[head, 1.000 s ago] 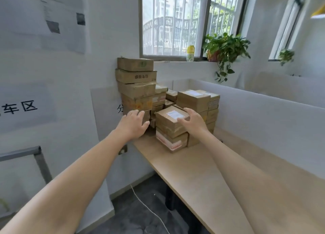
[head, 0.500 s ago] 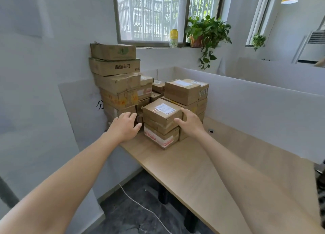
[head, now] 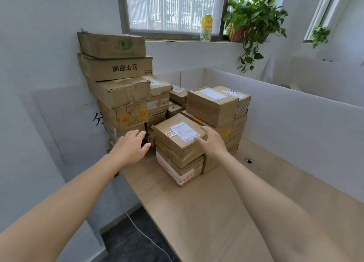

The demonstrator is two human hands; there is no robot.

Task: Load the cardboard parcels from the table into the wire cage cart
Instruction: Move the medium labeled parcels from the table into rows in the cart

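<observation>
Hands reach at the front stack: the right hand (head: 211, 141) lies with nearly straight fingers on the right edge of the labelled top parcel (head: 177, 137), and the left hand (head: 132, 145) hovers open just beside its left face, not touching. This parcel tops a three-high pile on the wooden table (head: 206, 212), near taller parcel stacks (head: 118, 96) by the wall

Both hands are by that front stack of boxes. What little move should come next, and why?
Probably bring the left hand in against the left side of the top parcel. The right hand rests on its right corner, while the left hovers open beside it without touching; with a hand on each side, it could likely be lifted steadily.
</observation>
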